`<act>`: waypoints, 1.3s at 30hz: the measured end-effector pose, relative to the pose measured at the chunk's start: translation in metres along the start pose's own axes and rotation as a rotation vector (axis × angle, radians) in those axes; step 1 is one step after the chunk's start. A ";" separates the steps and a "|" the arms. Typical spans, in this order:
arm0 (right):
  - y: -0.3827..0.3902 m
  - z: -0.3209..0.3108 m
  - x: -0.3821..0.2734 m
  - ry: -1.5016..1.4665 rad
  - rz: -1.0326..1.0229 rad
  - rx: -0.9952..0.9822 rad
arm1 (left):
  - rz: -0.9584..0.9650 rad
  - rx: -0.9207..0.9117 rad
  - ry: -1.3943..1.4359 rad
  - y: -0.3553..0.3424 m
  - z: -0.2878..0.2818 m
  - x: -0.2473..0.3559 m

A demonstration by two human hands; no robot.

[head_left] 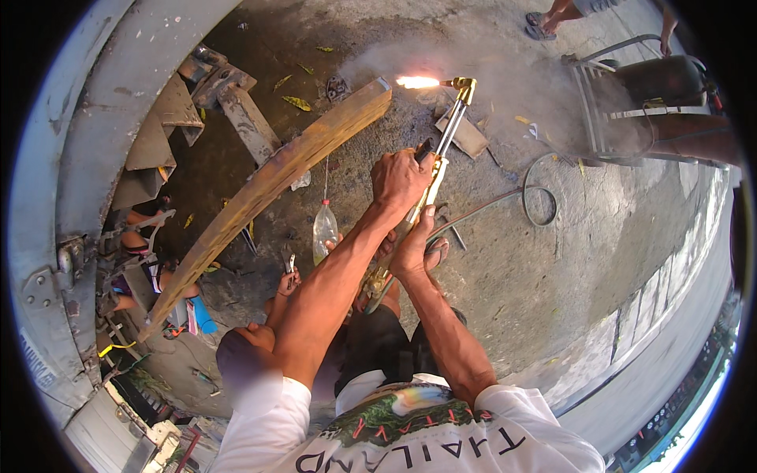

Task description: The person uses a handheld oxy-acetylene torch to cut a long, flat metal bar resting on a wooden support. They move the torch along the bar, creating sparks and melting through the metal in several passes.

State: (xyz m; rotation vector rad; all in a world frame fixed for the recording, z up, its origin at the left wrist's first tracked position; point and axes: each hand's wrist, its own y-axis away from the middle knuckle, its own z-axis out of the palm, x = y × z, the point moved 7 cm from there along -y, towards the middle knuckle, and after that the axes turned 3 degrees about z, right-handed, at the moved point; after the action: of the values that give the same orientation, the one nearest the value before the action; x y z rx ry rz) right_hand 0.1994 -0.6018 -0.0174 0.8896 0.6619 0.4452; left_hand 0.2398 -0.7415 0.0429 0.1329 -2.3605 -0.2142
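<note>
over concrete (505, 276), forward-slanting torch (434, 177) fires left

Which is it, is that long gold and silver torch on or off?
On: a bright flame shoots out of the nozzle of the torch, held in the left hand and right hand.
</note>
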 end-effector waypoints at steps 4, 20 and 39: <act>0.009 0.007 -0.005 0.068 -0.020 -0.018 | 0.016 -0.011 -0.028 0.005 -0.013 0.002; 0.008 0.008 0.003 0.108 0.008 -0.214 | 0.070 -0.061 -0.009 0.016 -0.026 -0.008; 0.014 0.018 0.011 0.168 0.026 -0.223 | 0.495 0.143 -0.179 0.028 -0.032 -0.009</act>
State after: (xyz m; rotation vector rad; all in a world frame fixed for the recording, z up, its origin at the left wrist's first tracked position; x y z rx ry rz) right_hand 0.2182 -0.5971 -0.0015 0.6549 0.7387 0.6097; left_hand 0.2674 -0.7159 0.0645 -0.4161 -2.4996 0.1898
